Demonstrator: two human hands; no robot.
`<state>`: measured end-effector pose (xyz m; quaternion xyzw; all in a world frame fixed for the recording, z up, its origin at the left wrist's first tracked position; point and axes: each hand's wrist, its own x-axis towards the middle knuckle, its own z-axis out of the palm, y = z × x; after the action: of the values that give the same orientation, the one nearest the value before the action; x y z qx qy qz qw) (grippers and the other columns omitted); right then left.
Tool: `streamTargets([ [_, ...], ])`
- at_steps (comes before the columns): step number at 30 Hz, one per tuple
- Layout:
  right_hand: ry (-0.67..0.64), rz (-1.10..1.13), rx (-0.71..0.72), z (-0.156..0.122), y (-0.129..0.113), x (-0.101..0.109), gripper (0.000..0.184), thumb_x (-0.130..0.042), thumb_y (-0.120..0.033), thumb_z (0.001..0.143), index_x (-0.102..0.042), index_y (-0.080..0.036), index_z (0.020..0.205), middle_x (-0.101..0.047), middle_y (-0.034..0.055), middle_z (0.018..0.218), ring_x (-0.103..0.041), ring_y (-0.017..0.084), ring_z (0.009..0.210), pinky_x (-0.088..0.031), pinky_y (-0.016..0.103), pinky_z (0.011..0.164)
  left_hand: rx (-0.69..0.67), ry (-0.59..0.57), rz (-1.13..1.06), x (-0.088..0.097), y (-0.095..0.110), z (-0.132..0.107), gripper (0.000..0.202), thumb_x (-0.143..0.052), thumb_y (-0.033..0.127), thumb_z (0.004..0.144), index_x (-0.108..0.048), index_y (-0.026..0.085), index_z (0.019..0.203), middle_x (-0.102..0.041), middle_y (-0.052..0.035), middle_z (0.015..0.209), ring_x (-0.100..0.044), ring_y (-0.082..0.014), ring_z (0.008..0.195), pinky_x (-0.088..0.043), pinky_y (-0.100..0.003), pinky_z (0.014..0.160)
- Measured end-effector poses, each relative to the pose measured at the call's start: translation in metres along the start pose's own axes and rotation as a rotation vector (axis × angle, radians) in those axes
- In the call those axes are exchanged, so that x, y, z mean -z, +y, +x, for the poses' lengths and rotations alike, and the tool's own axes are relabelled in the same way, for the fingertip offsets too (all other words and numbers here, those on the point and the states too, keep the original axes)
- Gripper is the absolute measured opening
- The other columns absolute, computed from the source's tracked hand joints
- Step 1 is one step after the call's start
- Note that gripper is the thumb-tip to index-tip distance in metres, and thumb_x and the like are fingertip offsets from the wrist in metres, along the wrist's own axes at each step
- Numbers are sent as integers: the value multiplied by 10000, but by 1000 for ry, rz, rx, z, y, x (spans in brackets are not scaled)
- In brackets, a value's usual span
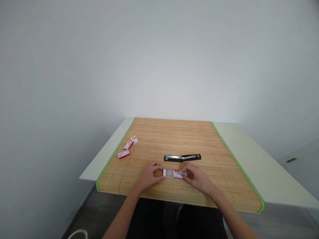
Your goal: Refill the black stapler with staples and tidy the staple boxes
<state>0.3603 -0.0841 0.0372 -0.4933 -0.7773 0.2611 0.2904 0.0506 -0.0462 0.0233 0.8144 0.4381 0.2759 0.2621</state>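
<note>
Head view: lower ctr, L hand (147, 176) pinches 1 end of slid-open box (171, 173); R hand (196, 177) bunched at other end, can't tell exact pinch. Unfolded stapler (183, 158) just above. Step prob. box handling; next move needs steady L hold.

Red-white box (178, 174) — grey middle exposed — crosswise near front of mat (174, 136).

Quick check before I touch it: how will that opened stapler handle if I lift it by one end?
The opened stapler may swing at its middle, where two arms meet. It could feel heavy for its size, given the metal along it. Its long, low shape on the bamboo mat suggests sliding rather than rolling if pushed.
</note>
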Motion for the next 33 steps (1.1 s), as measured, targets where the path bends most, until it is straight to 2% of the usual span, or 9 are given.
streamTargets([
  [5, -12, -11, 19, 1, -5, -1, 55, -700, -246, 883, -672, -261, 927, -654, 27, 938, -618, 215, 872, -493, 336, 791, 2, 1, 11, -1, -2, 0, 313, -801, 456, 805, -752, 340, 1091, -656, -21, 1125, -601, -248, 1066, -445, -386, 973],
  [13, -31, 18, 10, 3, -10, -3, 77, -674, -190, 865, -660, -249, 913, -632, 21, 941, -604, 190, 824, -478, 298, 731, 17, -1, 15, -1, -1, 0, 327, -797, 464, 799, -754, 338, 1097, -659, -29, 1126, -594, -258, 1079, -445, -396, 983],
  [20, 27, 68, -135, 5, 2, -16, 83, -690, -178, 798, -636, -219, 844, -619, -6, 790, -558, 160, 669, -411, 266, 595, 26, -4, 2, 1, 3, 0, 332, -797, 450, 795, -757, 345, 1107, -659, -31, 1133, -595, -267, 1090, -450, -409, 990],
  [24, 6, 138, -213, 8, 8, -14, 49, -671, -186, 803, -636, -211, 827, -633, -5, 744, -562, 162, 666, -426, 263, 593, 19, -4, 2, 1, 2, 0, 322, -792, 453, 801, -757, 347, 1103, -660, -29, 1136, -595, -265, 1095, -447, -408, 994],
  [28, -5, 105, -165, 9, 5, -8, 87, -695, -190, 794, -630, -221, 842, -621, -11, 768, -553, 161, 680, -414, 264, 600, 24, -7, 3, 0, 0, 1, 330, -800, 463, 797, -755, 339, 1099, -659, -29, 1133, -593, -260, 1086, -445, -400, 985],
  [33, 8, 107, -119, 10, -2, -9, 170, -712, -248, 837, -649, -235, 995, -639, -3, 840, -571, 172, 723, -437, 280, 642, 26, -5, 0, -1, -1, 0, 332, -802, 468, 798, -751, 332, 1095, -660, -29, 1132, -594, -258, 1076, -443, -397, 975],
])
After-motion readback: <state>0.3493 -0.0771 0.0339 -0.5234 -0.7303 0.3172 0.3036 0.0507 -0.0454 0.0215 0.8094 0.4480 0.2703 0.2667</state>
